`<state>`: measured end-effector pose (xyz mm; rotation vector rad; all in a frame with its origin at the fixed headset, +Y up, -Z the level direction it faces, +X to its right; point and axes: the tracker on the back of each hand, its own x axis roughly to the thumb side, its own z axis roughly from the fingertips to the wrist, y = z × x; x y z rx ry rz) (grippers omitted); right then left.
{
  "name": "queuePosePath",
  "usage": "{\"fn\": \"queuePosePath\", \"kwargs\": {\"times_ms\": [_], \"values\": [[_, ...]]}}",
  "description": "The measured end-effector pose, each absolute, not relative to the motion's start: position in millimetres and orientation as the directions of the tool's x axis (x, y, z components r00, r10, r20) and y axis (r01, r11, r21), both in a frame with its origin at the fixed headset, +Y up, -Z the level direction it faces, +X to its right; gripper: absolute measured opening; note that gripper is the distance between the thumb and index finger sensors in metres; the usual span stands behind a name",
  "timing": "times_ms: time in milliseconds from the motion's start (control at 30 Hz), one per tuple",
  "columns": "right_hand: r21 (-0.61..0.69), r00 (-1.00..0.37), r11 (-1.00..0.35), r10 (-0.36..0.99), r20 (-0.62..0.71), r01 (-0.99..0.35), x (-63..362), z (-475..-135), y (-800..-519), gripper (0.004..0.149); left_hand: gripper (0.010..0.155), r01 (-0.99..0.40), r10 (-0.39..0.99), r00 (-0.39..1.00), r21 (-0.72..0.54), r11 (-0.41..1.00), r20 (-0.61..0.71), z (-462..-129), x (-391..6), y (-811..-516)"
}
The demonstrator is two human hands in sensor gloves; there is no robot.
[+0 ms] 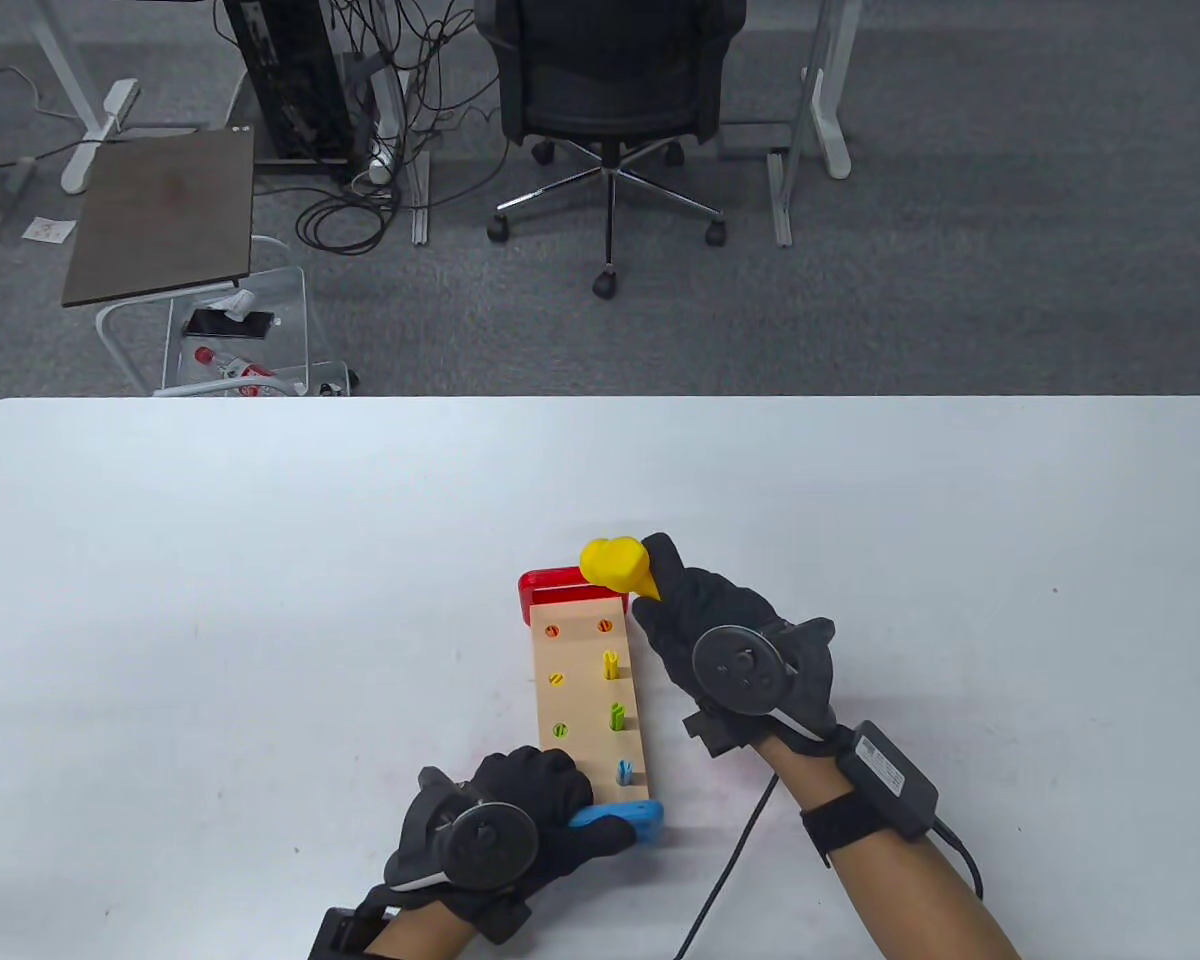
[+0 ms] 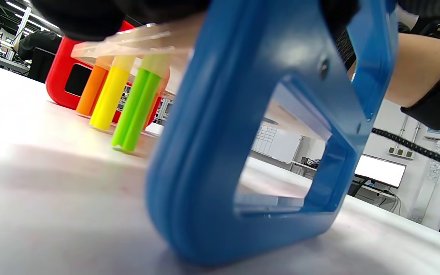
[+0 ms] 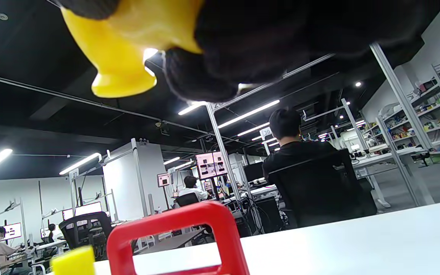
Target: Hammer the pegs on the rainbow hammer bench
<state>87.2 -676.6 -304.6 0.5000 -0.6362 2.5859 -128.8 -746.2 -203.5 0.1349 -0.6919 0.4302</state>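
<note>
The hammer bench [image 1: 585,700] is a wooden board with a red end leg [image 1: 552,583] at the far end and a blue end leg [image 1: 628,818] at the near end. Its left row of pegs sits flush; the right row has a yellow peg [image 1: 610,664], a green peg [image 1: 617,716] and a blue peg [image 1: 625,771] standing up. My left hand [image 1: 520,815] grips the blue leg [image 2: 266,133]. My right hand [image 1: 705,625] grips the yellow hammer [image 1: 615,565], its head raised above the red end. The hammer head [image 3: 124,49] also shows in the right wrist view.
The white table [image 1: 260,560] spreads wide on both sides of the bench. A cable [image 1: 730,860] runs from my right wrist toward the table's near edge. Beyond the far edge stand an office chair [image 1: 605,100] and a small side table [image 1: 160,215].
</note>
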Motion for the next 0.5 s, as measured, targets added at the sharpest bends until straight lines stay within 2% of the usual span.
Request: {"fn": "queuePosePath", "kwargs": {"times_ms": [33,100,133,167,200,233,267,300,400,500], "values": [[-0.332,-0.845,-0.819,0.304,0.439,-0.467,83.7,-306.4,-685.8,0.064,0.056,-0.427,0.339,0.686,-0.020,0.904,0.644,-203.5,-128.8,-746.2],[-0.196,-0.892,-0.934,0.201,0.405,-0.299,68.7,-317.6,-720.7,0.063,0.056,-0.429,0.339,0.685,-0.020,0.903,0.644,-203.6,-128.8,-746.2],[-0.001,-0.971,-1.000,0.025,0.238,-0.026,66.1,-321.2,-737.0,0.068,0.056,-0.428,0.341,0.685,-0.022,0.903,0.643,-203.6,-128.7,-746.3],[-0.081,-0.889,-0.954,0.237,0.391,-0.290,68.0,-318.9,-727.6,0.067,0.057,-0.429,0.341,0.684,-0.022,0.903,0.645,-203.5,-128.8,-746.1],[-0.164,-0.900,-0.937,0.231,0.370,-0.308,63.6,-319.0,-717.2,0.065,0.057,-0.428,0.342,0.685,-0.024,0.903,0.644,-203.4,-129.0,-745.9],[-0.099,-0.934,-0.986,0.095,0.344,-0.136,63.7,-314.6,-713.4,0.065,0.057,-0.429,0.343,0.684,-0.025,0.903,0.644,-203.6,-129.2,-746.0],[-0.176,-0.936,-0.979,0.031,0.352,-0.099,66.1,-310.0,-710.2,0.064,0.057,-0.430,0.344,0.682,-0.026,0.902,0.646,-203.7,-129.4,-746.1],[-0.266,-0.915,-0.948,0.055,0.400,-0.174,68.0,-307.4,-702.4,0.065,0.057,-0.432,0.345,0.682,-0.027,0.902,0.644,-203.6,-129.1,-746.1],[-0.268,-0.889,-0.900,0.222,0.400,-0.345,80.9,-294.6,-675.5,0.065,0.057,-0.429,0.343,0.683,-0.025,0.903,0.644,-203.7,-129.2,-746.0],[-0.347,-0.854,-0.822,0.284,0.437,-0.451,93.0,-280.2,-640.4,0.065,0.057,-0.429,0.344,0.684,-0.026,0.903,0.644,-203.7,-129.0,-746.0]]}}
